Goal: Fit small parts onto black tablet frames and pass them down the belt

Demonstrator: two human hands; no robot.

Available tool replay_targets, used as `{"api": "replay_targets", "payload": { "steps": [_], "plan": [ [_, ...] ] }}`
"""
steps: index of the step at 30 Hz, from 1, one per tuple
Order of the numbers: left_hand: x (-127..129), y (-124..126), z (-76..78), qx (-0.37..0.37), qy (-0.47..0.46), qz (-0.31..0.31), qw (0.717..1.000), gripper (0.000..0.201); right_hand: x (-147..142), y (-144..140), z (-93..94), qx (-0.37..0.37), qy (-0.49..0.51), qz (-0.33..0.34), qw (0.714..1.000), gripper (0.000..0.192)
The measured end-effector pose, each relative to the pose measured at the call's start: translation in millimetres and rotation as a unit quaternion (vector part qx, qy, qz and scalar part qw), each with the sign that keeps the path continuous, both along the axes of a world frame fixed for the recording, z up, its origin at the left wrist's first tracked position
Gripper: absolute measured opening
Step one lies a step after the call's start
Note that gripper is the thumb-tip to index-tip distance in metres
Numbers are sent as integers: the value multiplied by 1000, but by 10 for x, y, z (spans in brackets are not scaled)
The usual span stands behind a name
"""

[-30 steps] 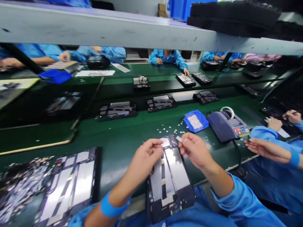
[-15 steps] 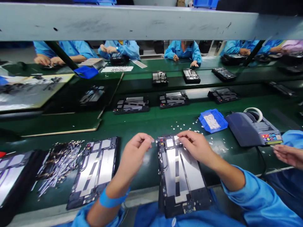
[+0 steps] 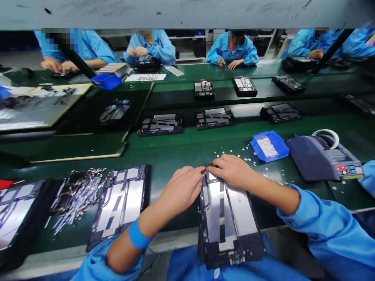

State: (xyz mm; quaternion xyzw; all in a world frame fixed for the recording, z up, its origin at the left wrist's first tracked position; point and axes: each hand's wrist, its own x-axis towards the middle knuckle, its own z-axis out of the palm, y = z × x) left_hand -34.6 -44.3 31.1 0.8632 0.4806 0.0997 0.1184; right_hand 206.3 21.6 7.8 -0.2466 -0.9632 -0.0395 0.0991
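Both hands, left hand (image 3: 183, 189) and right hand (image 3: 233, 171), press fingertips onto the black, silver-panelled tablet frame (image 3: 227, 220), gripping nothing.

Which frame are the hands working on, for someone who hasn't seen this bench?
On the green bench, left of the grey tape dispenser, lies a dark tablet frame. Unlike the similar frame to its left, both hands touch its far end.

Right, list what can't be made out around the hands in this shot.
- Head view: the top end of the tablet frame is covered by the left hand and right hand.
- Any small piece pinched between the fingertips is too small to tell.
- The frame's near end runs over the table edge onto the lap.
- Pile of small metal parts: blurred.
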Motion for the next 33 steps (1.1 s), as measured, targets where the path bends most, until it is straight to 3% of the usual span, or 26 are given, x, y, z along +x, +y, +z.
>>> {"api": "replay_targets", "payload": {
  "steps": [12,26,30,33],
  "plan": [
    [-26,93,73,-55,-27,2,998,22,17,75,-7,0,10,30,1000,30],
    [-8,72,56,-39,1,-5,999,22,1,57,28,-1,-18,37,999,29],
    [-13,93,71,-58,-36,8,998,19,-22,40,58,3,-41,34,999,28],
    [-12,143,103,-99,-115,53,987,14,-30,36,67,-7,-44,35,998,26]
  ]
}}
